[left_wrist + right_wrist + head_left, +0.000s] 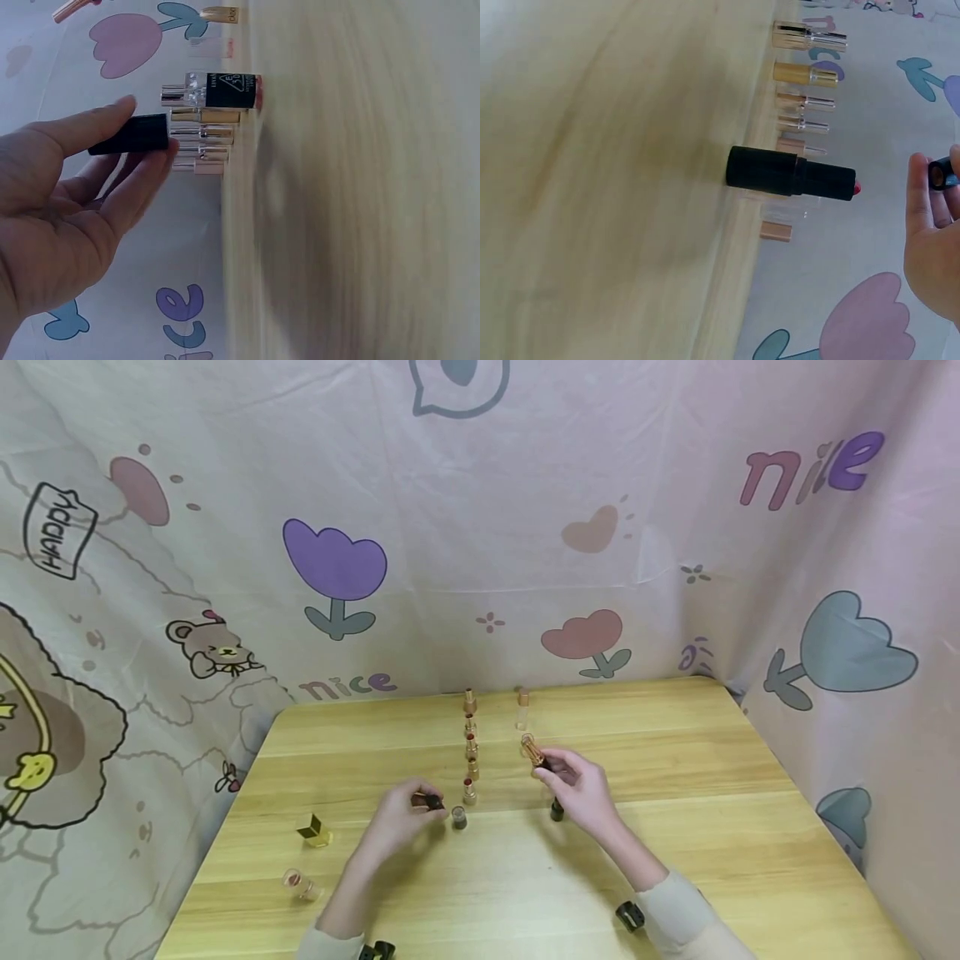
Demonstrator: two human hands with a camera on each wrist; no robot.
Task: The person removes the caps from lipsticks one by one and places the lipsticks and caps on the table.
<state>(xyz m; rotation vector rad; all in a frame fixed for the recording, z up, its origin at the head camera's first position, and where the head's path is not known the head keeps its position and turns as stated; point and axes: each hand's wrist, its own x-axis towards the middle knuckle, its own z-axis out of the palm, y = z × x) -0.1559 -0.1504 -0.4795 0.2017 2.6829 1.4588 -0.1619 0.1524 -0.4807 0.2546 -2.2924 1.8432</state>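
Observation:
My left hand [397, 822] pinches a small black cap [135, 135] between thumb and fingers, above the table. My right hand [581, 785] holds a lipstick tube [534, 752] by its black part, the gold part pointing up and away. Below the right hand a black lipstick [787, 172] stands uncapped, its red tip showing. Near the left hand stands a small tube with a black label [231, 90] and clear top. Behind it, uncapped lipsticks [470, 747] in gold and rose-gold tubes form a line toward the back wall.
Right of the line, a clear and rose-gold piece [522, 708] stands near the back edge. At the left are a square gold tube [315, 831] and a clear pinkish tube [302, 885]. A printed cloth [480, 527] hangs behind the wooden table [712, 827].

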